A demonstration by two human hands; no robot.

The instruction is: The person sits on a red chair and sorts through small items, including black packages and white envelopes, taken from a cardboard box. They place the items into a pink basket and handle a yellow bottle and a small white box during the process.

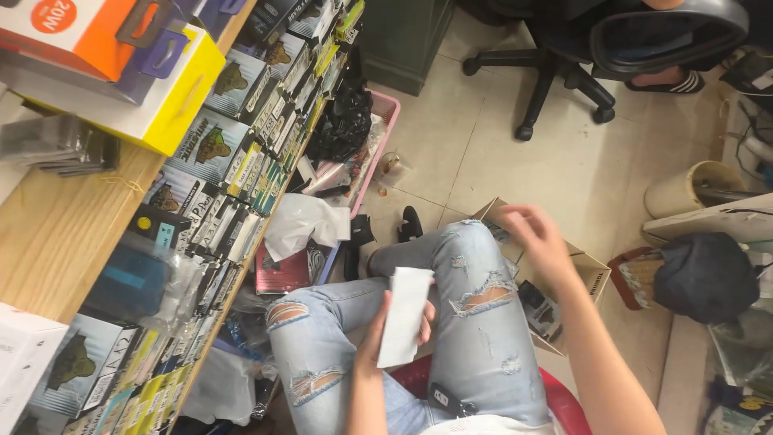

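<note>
**Inspector:** Report the left hand (385, 326).

**Assistant:** It is closed around a flat white packet (405, 316), fingers wrapped on the lower left edge. The packet sits over the lap, above the ripped jeans (475, 322), near the middle of the scene.

**Inspector:** Orientation?

**Assistant:** Long axis runs near to far, tilted slightly right at the far end. The broad face is turned up toward the camera, apparently so it can be looked over.

**Inspector:** The right hand (538, 238)?

**Assistant:** Open, fingers loosely spread, holding nothing. It hovers above an open cardboard box (584, 270) on the floor to the right, which holds small packaged goods.

**Inspector:** Surroundings?

**Assistant:** A wooden worktop (56, 234) at left, its edge lined with rows of small boxes (241, 145); an office chair (612, 48) stands far right.
</note>
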